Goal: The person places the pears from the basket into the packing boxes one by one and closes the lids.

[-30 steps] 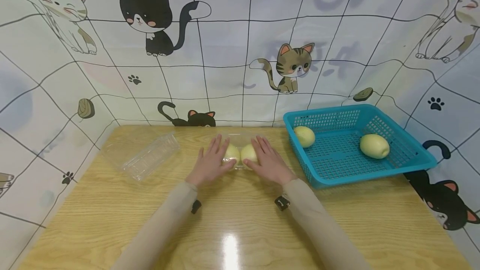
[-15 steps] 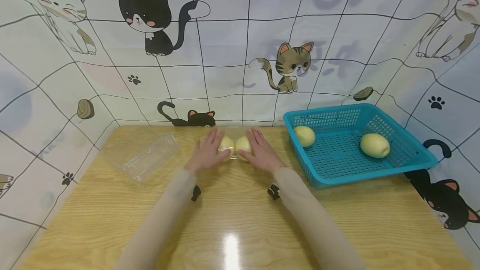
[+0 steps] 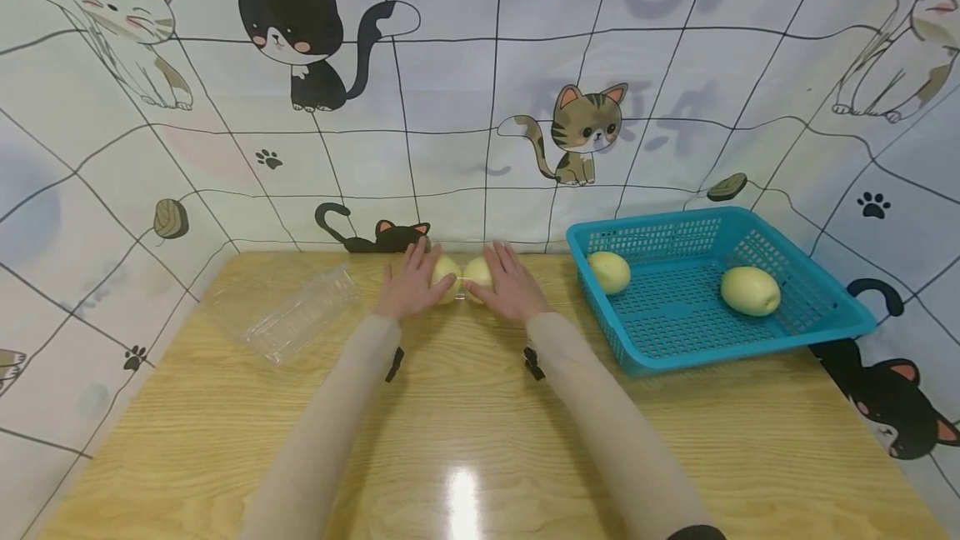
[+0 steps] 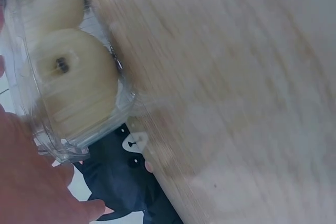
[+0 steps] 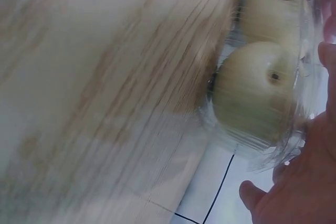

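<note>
Starting at the near edge of the wooden table (image 3: 450, 398), the left sleeve (image 3: 322, 427) and right sleeve (image 3: 600, 415) extend inward, with a small black device visible at the left wrist (image 3: 394, 364) and another at the right wrist (image 3: 533, 362). Toward the far left corner, a second transparent container (image 3: 303, 315) lies at an angle. Toward the far right corner stands a blue mesh basket (image 3: 637, 362) holding two pale yellow fruits, one (image 3: 609, 273) against its left wall and the other (image 3: 750, 292) near its right side. Around the middle of the far edge, the left hand (image 3: 411, 284) and the right hand (image 3: 512, 284) flank a transparent container (image 3: 461, 277), one at each end. Both hands are spread and nearly flat, fingers extended toward the far edge, thumbs turned inward over the near side. The container lies directly between the palms, touched from both ends (whether its base bears fully on the surface cannot be determined). Inside it, a left fruit (image 3: 447, 267) and a right fruit (image 3: 477, 270) sit side by side, close together; the wrist views show a dark spot on each. Beyond the far edge rises a white backdrop (image 3: 450, 165) with black grid lines, printed with cartoon cats including a black one (image 3: 292, 23) and a striped brown one (image 3: 588, 136).
</note>
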{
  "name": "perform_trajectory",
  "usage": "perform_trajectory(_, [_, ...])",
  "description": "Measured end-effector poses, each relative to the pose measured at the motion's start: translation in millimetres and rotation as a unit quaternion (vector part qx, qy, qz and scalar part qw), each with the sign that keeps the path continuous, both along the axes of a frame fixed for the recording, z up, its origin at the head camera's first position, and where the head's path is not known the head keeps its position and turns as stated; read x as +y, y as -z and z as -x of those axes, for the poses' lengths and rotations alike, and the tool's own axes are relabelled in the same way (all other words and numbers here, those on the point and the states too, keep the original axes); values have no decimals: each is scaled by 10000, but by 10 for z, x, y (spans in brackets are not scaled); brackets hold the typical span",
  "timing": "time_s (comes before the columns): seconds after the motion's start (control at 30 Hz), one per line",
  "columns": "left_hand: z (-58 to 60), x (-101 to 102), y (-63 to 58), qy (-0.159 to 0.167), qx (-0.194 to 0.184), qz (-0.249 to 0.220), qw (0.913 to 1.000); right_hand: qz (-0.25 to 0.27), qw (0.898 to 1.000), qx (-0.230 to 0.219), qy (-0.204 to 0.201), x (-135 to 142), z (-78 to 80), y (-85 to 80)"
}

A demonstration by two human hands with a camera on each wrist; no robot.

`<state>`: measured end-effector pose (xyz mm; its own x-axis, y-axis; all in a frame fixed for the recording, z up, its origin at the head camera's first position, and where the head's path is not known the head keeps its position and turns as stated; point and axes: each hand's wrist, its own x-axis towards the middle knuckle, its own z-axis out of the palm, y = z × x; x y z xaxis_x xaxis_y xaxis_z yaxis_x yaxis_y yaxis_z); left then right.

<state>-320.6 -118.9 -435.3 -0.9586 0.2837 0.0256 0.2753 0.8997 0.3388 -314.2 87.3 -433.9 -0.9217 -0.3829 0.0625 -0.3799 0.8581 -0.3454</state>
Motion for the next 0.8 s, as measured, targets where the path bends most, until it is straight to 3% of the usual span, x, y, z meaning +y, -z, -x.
perform_trajectory(0.37, [145,-30,-39,-80,-195,204,9996,-368,9992,-96,99,-25,142,-2])
perform_trajectory(0.8, [198,-19,-76,-49,-277,304,9991,-870,9958,-107,276,-95,111,-94])
